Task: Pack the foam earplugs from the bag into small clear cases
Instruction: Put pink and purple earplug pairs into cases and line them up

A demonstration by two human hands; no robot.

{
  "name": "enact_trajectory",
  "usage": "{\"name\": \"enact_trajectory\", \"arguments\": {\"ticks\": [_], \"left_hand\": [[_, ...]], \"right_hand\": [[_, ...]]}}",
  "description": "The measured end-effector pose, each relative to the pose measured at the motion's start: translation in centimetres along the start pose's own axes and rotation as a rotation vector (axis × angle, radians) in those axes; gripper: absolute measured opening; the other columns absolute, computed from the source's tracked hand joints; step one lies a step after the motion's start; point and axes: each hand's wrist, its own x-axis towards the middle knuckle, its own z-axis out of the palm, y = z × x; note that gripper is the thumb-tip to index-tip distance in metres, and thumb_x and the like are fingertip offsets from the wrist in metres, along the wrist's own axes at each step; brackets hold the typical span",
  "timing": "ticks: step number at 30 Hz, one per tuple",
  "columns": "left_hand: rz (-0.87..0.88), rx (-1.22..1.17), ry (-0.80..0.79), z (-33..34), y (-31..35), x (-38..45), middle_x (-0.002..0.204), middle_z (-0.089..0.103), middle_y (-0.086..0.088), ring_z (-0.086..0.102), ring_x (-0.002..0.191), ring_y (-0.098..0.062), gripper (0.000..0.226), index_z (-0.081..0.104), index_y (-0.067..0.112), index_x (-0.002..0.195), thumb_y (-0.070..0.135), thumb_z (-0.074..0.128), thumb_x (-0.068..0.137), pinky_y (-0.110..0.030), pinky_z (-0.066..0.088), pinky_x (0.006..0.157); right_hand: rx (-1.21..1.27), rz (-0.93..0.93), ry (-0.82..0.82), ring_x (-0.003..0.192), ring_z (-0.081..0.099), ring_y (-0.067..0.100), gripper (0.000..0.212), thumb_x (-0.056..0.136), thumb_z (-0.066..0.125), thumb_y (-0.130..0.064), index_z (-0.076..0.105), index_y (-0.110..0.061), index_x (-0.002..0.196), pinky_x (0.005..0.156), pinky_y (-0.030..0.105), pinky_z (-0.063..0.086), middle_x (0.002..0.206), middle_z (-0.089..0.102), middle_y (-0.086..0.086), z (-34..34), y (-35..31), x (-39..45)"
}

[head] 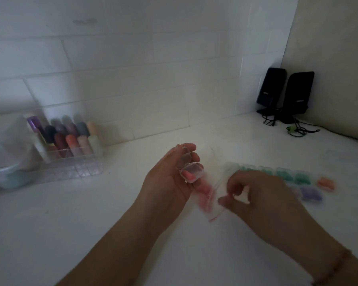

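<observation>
Left hand [170, 178] grasping an open small clear case [191, 173] with a pink earplug inside, right hand [262, 195] blurred, fingers curled at the clear bag [213, 195] of pink earplugs, its grasp unclear, filled cases [293, 176] on the white surface [91, 213] behind.

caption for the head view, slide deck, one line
Left hand holds an open clear case with a pink earplug inside; right hand pinches the bag.
</observation>
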Motion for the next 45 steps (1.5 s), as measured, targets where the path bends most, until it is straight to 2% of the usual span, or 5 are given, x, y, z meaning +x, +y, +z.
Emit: {"name": "enact_trajectory", "arguments": {"ticks": [5,11,29,36,45], "left_hand": [[-0.010,0.020,-0.028,-0.3,-0.4,0.0,0.085,0.057,-0.011,0.053,0.067,-0.019,0.030,0.060,0.005,0.102,0.028,0.052,0.086,-0.032,0.042,0.060],[0.008,0.127,-0.099,-0.3,-1.0,-0.4,0.096,0.060,-0.017,0.054,0.093,-0.035,0.034,0.063,0.005,0.106,0.032,0.056,0.087,-0.050,0.035,0.085],[-0.045,0.157,-0.249,-0.5,-0.9,-0.6,0.099,0.060,-0.013,0.058,0.082,-0.023,0.042,0.065,0.005,0.112,0.005,0.052,0.072,-0.039,0.040,0.077],[0.433,0.932,-0.303,-0.7,-2.2,-1.4,0.130,0.056,0.012,0.062,0.114,-0.017,0.054,0.042,0.033,0.137,0.010,0.056,0.090,-0.042,0.051,0.095],[0.701,1.000,-0.246,0.2,-3.4,-1.2,0.123,0.061,0.010,0.064,0.110,-0.014,0.042,0.053,0.024,0.127,0.023,0.066,0.086,-0.032,0.057,0.081]], "right_hand": [[0.547,-0.024,0.381,0.059,0.058,0.019,0.018,0.075,0.077,-0.031,0.061,-0.026,0.078,0.051,0.024,0.046,0.064,0.061,0.001,-1.9,-2.0,0.2],[0.622,-0.088,0.151,0.068,0.063,0.008,0.011,0.084,0.071,-0.030,0.067,-0.039,0.087,0.048,0.032,0.050,0.081,0.068,-0.014,-0.7,-2.3,-0.2],[0.542,-0.003,0.210,0.050,0.060,0.011,0.013,0.086,0.062,-0.020,0.067,-0.032,0.088,0.045,0.011,0.039,0.071,0.068,-0.007,-0.6,-1.2,0.2],[0.544,0.114,-0.014,0.051,0.064,0.008,0.022,0.085,0.059,-0.048,0.059,-0.036,0.103,0.047,0.016,0.043,0.067,0.069,-0.006,0.1,-1.3,0.2],[0.683,0.023,0.099,0.045,0.040,0.008,0.009,0.093,0.058,-0.020,0.053,-0.023,0.101,0.047,0.020,0.036,0.051,0.048,0.008,0.1,-0.3,0.5]]}}
